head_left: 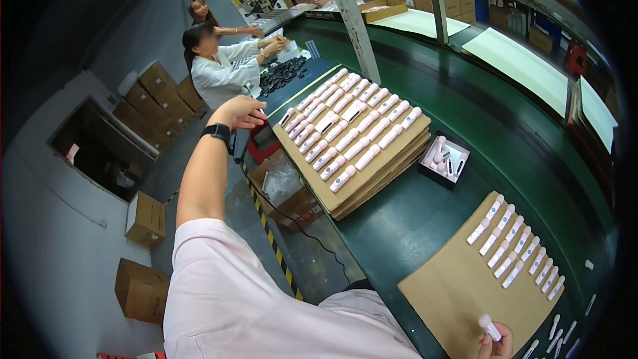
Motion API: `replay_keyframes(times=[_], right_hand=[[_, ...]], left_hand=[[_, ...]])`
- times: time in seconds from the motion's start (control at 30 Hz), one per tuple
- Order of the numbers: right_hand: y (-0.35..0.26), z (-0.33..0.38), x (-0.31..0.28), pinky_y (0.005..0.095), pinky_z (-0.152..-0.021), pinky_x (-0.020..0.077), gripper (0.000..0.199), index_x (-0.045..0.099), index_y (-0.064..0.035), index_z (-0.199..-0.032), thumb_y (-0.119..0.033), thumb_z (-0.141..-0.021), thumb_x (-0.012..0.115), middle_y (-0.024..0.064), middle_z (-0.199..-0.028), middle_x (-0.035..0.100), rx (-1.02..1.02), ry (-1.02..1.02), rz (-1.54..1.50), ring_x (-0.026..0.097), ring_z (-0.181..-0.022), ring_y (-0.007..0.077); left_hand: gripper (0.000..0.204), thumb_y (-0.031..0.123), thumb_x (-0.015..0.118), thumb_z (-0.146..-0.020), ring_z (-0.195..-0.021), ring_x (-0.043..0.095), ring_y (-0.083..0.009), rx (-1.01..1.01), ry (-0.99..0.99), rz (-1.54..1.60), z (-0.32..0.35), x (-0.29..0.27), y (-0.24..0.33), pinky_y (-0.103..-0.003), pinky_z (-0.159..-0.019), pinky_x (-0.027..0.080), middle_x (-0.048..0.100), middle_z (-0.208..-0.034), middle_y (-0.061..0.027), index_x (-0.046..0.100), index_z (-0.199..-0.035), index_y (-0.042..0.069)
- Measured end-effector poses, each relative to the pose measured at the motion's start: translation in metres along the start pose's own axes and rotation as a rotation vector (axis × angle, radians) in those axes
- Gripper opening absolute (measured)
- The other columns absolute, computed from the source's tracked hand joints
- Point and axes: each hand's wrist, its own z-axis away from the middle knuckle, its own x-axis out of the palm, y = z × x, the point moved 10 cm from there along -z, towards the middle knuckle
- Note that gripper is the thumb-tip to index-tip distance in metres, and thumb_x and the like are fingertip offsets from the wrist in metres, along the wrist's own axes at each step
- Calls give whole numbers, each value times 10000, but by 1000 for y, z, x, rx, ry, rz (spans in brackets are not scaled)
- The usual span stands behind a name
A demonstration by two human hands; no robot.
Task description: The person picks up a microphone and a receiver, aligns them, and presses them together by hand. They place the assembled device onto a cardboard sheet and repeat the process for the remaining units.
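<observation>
My left arm stretches forward to the far left, with a black band on its wrist and a dark device hanging below it. My left hand [240, 112] is in the air beside a stack of cardboard sheets [327, 201], its fingers loosely extended and apart. Rows of pale pink round-headed wands [349, 138] lie on that stack; a few show dark faces. At the lower right, my right hand [503, 346] grips one pale pink round-headed wand [489, 327], head up. It is over the near edge of a cardboard sheet [452, 286] bearing several similar wands [512, 239].
A small open box [436, 176] of wands stands between the cardboards. Loose slim pieces [557, 334] lie at the lower right. A metal post [350, 20] rises behind the stack. Beyond it, co-workers sit near a pile of black parts [284, 74]. A cable [302, 229] hangs beside the table.
</observation>
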Motion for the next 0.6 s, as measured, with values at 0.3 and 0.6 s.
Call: replay_keyframes(times=[0.3, 0.6], right_hand=[[0, -1, 1, 253, -766, 473, 229, 583, 12, -1137, -16, -910, 586, 88, -1002, 624, 4, 15, -3, 578, -862, 125], [-1, -10, 20, 254, -817, 460, 200, 589, 10, -1113, -15, -915, 578, 82, -1005, 620, 52, -56, -88, 575, -897, 130]], left_hand=[[401, 266, 597, -916, -754, 656, -166, 313, 168, 116, -6, -16, 117, -277, -615, 514, 677, -947, -91, 527, -1252, 59], [178, 126, 649, -900, -790, 645, -102, 887, -508, 31, 217, 235, 119, -248, -730, 521, 690, -920, -52, 661, -1034, 10]])
